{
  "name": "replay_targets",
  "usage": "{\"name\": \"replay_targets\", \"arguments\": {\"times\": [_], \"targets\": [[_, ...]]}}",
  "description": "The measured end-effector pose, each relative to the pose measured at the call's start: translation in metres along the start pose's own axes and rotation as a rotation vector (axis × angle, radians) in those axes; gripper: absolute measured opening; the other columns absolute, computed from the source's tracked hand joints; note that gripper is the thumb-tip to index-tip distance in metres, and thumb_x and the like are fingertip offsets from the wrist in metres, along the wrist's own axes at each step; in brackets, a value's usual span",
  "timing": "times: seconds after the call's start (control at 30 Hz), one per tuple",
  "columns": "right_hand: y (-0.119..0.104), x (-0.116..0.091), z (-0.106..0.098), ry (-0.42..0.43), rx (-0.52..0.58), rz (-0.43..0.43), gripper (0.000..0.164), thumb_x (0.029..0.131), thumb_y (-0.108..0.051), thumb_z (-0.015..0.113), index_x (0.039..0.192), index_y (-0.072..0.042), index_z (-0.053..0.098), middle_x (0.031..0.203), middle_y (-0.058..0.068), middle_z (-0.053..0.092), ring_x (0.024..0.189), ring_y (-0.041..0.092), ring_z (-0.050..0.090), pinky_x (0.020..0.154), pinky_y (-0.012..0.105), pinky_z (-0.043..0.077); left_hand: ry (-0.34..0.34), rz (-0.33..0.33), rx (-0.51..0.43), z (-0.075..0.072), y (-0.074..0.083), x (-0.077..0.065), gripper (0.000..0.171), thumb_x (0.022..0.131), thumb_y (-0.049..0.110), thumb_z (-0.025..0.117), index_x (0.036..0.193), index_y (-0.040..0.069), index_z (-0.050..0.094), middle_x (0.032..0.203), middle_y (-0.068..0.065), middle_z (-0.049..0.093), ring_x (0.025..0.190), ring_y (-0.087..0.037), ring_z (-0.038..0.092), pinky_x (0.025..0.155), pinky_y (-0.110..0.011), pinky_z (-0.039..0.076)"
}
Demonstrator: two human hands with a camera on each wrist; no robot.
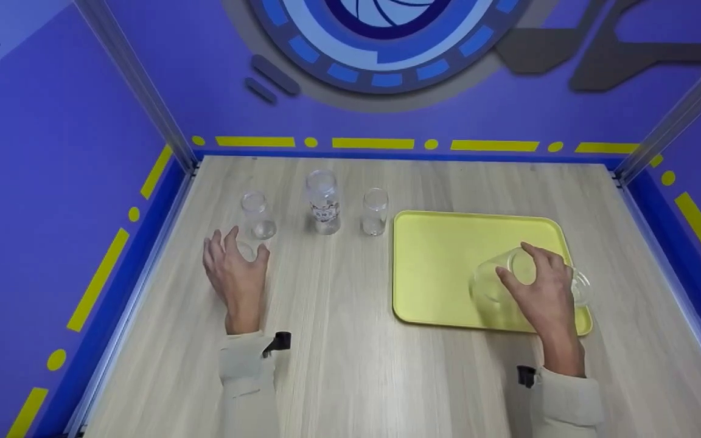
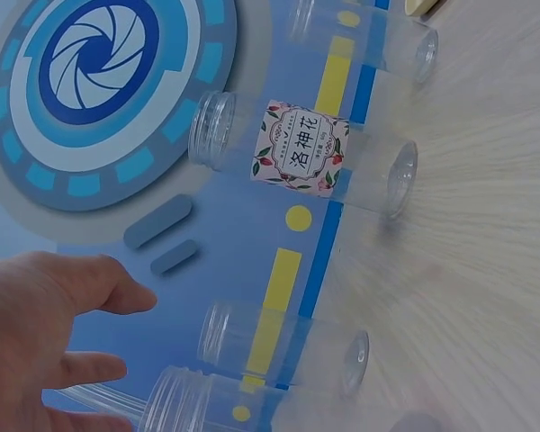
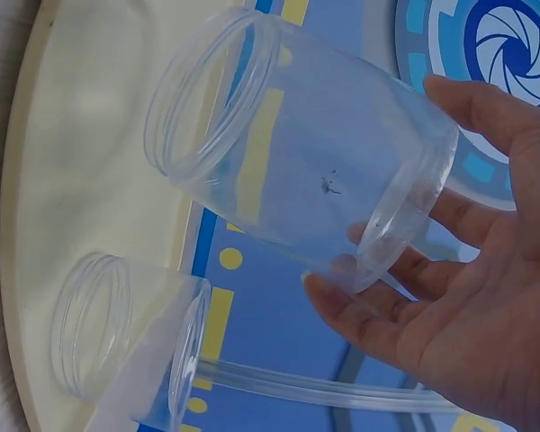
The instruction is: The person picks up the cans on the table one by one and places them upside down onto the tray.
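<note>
We observe the left hand point(image 1: 236, 274) near the left edge of the table point(image 1: 338, 365), fingers and thumb spread with a gap between them. A near jar point(image 1: 245, 250) stands within that gap, partly hidden by the hand; we cannot tell whether the fingers touch it. We find the left jar point(image 1: 258, 216) just behind the near jar, so the space on that side is narrow.

The right hand point(image 1: 544, 286) grips the held jar point(image 3: 315, 153) by its base, over the right half of the yellow tray point(image 1: 435, 267). We note that this clear jar is tilted, its threaded mouth directed down and toward the left of the tray. We cannot tell whether its mouth touches the tray. The tray jar point(image 3: 153, 333) stands mouth down just beside the right rim, close to the right hand; clearance there is small.

We see the labelled jar point(image 1: 325, 207) and the slim jar point(image 1: 375, 213) upright toward the rear of the table, apart from each other. The slim jar stands near the tray's left rim. We identify the widest room in front: table surface extends from the left forearm to the tray. A further strip separates the tray's rear rim from the wall point(image 1: 362, 121).
</note>
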State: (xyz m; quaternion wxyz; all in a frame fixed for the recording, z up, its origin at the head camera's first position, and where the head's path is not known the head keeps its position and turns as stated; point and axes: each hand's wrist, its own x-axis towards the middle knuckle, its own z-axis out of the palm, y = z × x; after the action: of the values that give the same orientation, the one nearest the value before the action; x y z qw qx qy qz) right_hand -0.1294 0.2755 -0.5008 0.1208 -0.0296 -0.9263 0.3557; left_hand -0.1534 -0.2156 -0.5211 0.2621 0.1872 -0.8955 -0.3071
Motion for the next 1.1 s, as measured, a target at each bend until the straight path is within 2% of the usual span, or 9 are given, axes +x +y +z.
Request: {"name": "replay_targets", "arguments": {"times": [0.5, 0.9, 1.1], "targets": [[0.005, 0.0, -0.002, -0.025, -0.019, 0.005, 0.068, 0.096, -0.025, 0.079, 0.149, 0.008, 0.052, 0.147, 0.038, 0.044, 0.133, 0.057, 0.036, 0.1, 0.068, 0.036, -0.046, -0.043, 0.003, 0.001, -0.006, 0.001, 0.062, 0.09, 0.02, 0.08, 0.143, -0.004, 0.059, 0.157, -0.033, 0.041, 0.152, -0.051, 0.027, 0.124, -0.06, 0.021], [0.008, 0.001, -0.002, -0.038, -0.037, 0.015, 0.069, 0.096, -0.024, 0.08, 0.148, 0.009, 0.051, 0.146, 0.039, 0.044, 0.132, 0.058, 0.036, 0.101, 0.068, 0.035, -0.045, -0.056, 0.005, 0.002, -0.009, 0.001, 0.063, 0.088, 0.019, 0.08, 0.143, -0.005, 0.06, 0.157, -0.034, 0.042, 0.151, -0.052, 0.029, 0.122, -0.061, 0.024], [0.008, 0.002, -0.002, -0.045, -0.042, 0.019, 0.067, 0.095, -0.021, 0.08, 0.148, 0.01, 0.051, 0.146, 0.04, 0.044, 0.133, 0.058, 0.036, 0.101, 0.068, 0.035, -0.038, -0.05, 0.017, 0.003, -0.012, 0.002, 0.062, 0.088, 0.018, 0.081, 0.142, -0.005, 0.06, 0.155, -0.034, 0.043, 0.149, -0.052, 0.031, 0.123, -0.058, 0.024]]}}
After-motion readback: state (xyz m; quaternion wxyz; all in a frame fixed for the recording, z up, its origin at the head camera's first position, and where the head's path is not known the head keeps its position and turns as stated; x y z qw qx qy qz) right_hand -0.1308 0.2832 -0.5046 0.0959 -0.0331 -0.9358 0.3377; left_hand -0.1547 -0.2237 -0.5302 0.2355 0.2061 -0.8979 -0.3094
